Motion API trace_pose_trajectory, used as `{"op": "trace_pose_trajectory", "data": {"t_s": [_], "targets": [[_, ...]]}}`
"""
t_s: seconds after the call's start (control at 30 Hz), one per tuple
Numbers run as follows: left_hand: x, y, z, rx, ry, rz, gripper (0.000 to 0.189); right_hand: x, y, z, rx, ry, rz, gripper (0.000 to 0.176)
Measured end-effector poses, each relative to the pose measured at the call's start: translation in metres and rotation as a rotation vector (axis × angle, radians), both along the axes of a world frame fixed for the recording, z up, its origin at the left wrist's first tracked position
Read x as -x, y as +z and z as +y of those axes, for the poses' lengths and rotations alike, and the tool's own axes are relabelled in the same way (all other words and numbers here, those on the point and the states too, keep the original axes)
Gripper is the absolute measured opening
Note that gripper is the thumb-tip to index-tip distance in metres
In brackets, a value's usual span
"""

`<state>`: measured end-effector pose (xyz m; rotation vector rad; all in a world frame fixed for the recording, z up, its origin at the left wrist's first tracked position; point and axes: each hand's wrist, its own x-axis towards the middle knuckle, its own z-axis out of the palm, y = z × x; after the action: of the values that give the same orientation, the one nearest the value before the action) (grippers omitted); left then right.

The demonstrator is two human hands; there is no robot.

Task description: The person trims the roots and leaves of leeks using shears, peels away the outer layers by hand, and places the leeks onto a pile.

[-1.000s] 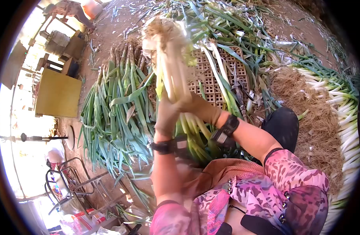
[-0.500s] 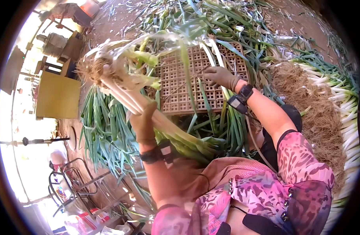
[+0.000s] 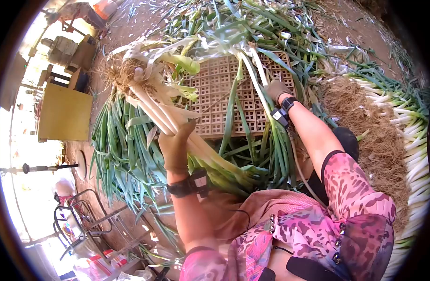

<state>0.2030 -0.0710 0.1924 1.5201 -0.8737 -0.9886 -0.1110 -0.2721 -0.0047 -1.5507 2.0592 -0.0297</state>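
Observation:
My left hand point(image 3: 176, 149), in a brown glove, is closed around several thick green onions point(image 3: 151, 107). Their shaggy roots and torn outer skins point up and left, while the green ends reach down toward my lap. My gloved right hand point(image 3: 277, 90) is curled over the right side of an upturned-looking plastic crate point(image 3: 215, 79). A hose point(image 3: 297, 164) runs up to that hand, and a slim nozzle-like tip shows just above it; the fingers partly hide it. White-stemmed green onions point(image 3: 255, 77) lie across the crate beside my right hand.
Loose green leaves point(image 3: 271, 23) heap behind the crate. A leafy pile point(image 3: 130, 131) hangs at its left. On the right lies a long row of green onions point(image 3: 411, 126) with matted roots point(image 3: 365, 117). A yellow box point(image 3: 65, 112) and metal-framed chair point(image 3: 88, 215) stand left.
My right hand has moved slightly right and its fingers have drawn in. The loose skins around the held onions have settled after fluttering, and the bunch has shifted slightly.

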Motion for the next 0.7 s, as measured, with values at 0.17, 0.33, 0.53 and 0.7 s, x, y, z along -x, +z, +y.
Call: {"op": "trace_pose_trajectory", "data": {"t_s": [0.17,0.33,0.53,0.7], "targets": [[0.006,0.001,0.0,-0.044,-0.011,-0.051,0.03,0.0,0.029,0.008,-0.084,0.354,-0.105,0.051],[-0.001,0.001,0.003,-0.042,-0.006,-0.024,0.029,0.01,0.049,-0.004,0.243,0.095,-0.616,0.045],[-0.002,-0.006,-0.002,-0.029,0.006,-0.042,0.03,0.004,0.078,0.003,0.078,0.087,-0.832,0.043],[0.002,-0.001,-0.006,0.005,0.021,-0.053,0.024,0.002,0.077,-0.017,0.164,0.272,-0.412,0.051]]}}
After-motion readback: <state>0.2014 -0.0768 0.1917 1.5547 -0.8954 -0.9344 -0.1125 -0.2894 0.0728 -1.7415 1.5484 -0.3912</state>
